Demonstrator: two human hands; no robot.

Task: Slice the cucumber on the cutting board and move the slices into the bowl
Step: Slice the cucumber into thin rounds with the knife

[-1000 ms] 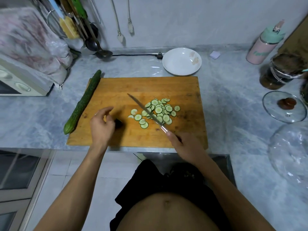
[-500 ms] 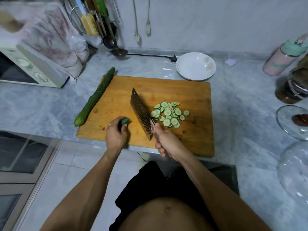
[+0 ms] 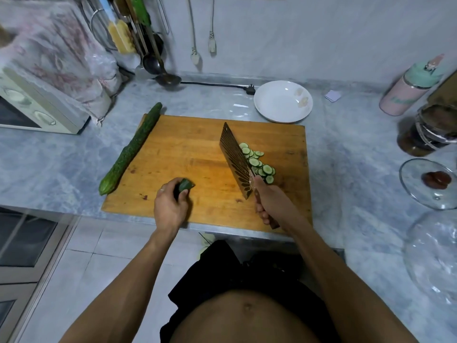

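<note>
since the earlier frame our cleaver point(image 3: 237, 161) has tipped from lying flat over the pile to standing on edge just left of the cucumber slices point(image 3: 257, 162), and our left hand point(image 3: 170, 207) has picked up the cucumber stub point(image 3: 185, 186) it was only reaching for.

our right hand point(image 3: 270, 199) has its grip wrapped round the cleaver's wooden handle near the front edge of the cutting board point(image 3: 188, 154). our left hand's grip is closed on the dark green stub, which pokes out past the thumb above the board's front-left part. the slices lie in a loose heap on the right half of the board, touching the blade's far face. a whole cucumber point(image 3: 131, 149) rests along the board's left edge, half on the tabletop point(image 3: 59, 159). the white bowl point(image 3: 283, 101) sits on the tabletop just beyond the board's back-right corner, with no slices in it yet.

we judge the step to be gathering the slices. to do it well, we should keep the blade's edge pressed on the wood and sweep the heap together, then tilt the flat under it so the slices ride up. the stub is best set aside, freeing the left hand to hold slices against the blade on the way to the bowl.
</note>
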